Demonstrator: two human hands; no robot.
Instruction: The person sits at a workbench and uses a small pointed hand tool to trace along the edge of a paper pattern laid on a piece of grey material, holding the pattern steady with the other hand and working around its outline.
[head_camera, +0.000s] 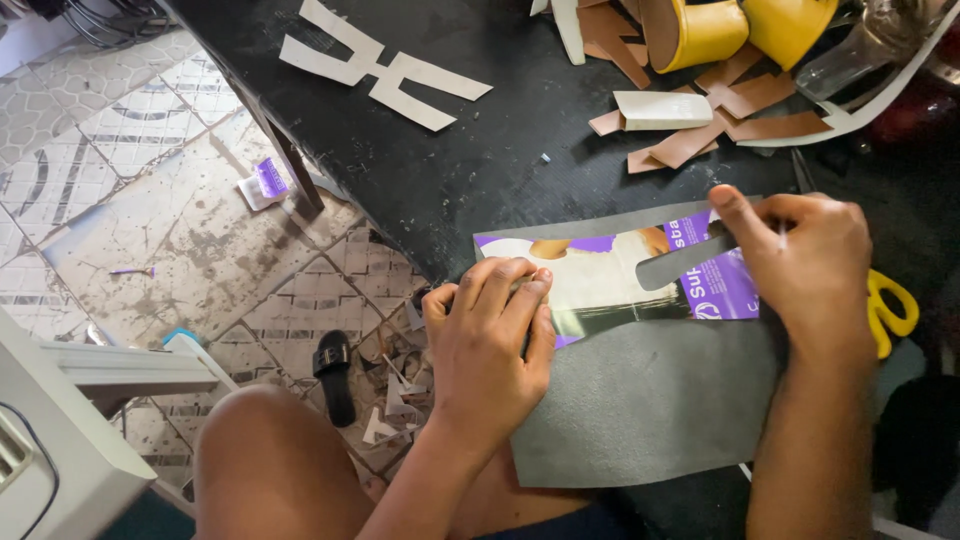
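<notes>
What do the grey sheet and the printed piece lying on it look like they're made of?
Grey sheet: probably thin rubber or foam, matte, lying flat with clean-cut edges. Printed piece: likely glossy packaging card, purple and white, catching a sheen; left hand presses it flat.

Head cam, steep down, close over black worktable (460, 170).

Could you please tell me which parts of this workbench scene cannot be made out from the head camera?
- Scissors: only yellow handles show; the right hand covers the blades.
- Thin tool in the right hand: too small to identify.
- Printed card: its left part lies under the left hand.
- Yellow cups: cut off by the top edge.
- Grey sheet: near corner hidden by the arm.
</notes>
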